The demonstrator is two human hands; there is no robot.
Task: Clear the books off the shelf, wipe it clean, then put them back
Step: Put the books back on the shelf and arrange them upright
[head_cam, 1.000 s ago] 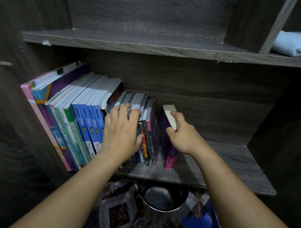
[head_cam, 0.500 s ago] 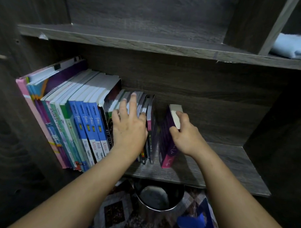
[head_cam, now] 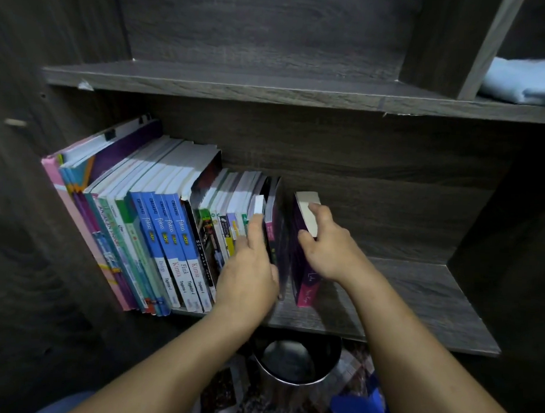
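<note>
**Clearing step: end book parted from the row**

Slid the left hand (head_cam: 250, 273) rightward in the last half-second, off the tops of the small paperbacks and down to the right end of the row of books (head_cam: 159, 233). Lies there now with fingers straight against the spines, beside a thin dark book (head_cam: 278, 212), gripping nothing. Slightly blurred, so exact contact hard to judge. Keeps the right hand (head_cam: 328, 251) clamped on the purple book (head_cam: 302, 284), thumb on the near cover, fingers over the page edge. Stands upright on the shelf (head_cam: 416, 304), a gap apart from the row.

Judged from the full row: early in the clearing, with no wiping done yet. Calls next for lifting the purple book out under the upper shelf (head_cam: 238, 81), bracing the row so the thin dark book does not tip into the gap.

Holds every book in this one compartment, the row leaning left toward the side wall. Holds a folded pale blue cloth (head_cam: 522, 80) in the upper right compartment, probably the wiper. Below, a shiny metal bin (head_cam: 293, 358) on the floor; cannot tell its contents.
</note>
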